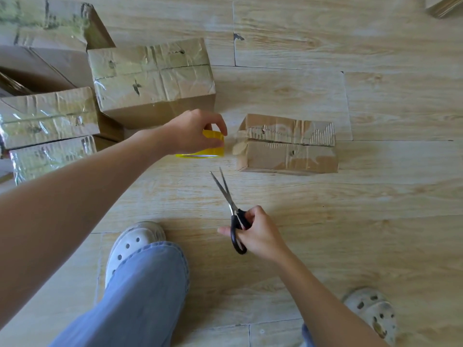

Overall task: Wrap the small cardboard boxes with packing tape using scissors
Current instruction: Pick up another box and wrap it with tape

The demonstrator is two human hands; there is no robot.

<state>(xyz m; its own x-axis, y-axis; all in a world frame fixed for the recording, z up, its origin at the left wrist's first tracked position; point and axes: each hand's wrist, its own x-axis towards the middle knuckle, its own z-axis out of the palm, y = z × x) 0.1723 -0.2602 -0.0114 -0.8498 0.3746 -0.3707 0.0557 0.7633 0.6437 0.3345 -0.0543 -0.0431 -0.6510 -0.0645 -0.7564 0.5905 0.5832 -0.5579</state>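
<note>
A small cardboard box (288,146) lies on the wooden floor, right of centre, its top partly taped and torn. A strip of clear tape runs from its left end toward the yellow tape roll (213,145). My left hand (193,132) grips that roll from above, just left of the box. Below them, my right hand (258,234) holds black-handled scissors (231,209), blades slightly apart and pointing up toward the gap between roll and box.
Several taped cardboard boxes (152,78) are stacked at the left and upper left. My two feet in white clogs (132,244) stand at the bottom, with a blue trouser leg. Another stack of cardboard shows at the top right corner (443,6).
</note>
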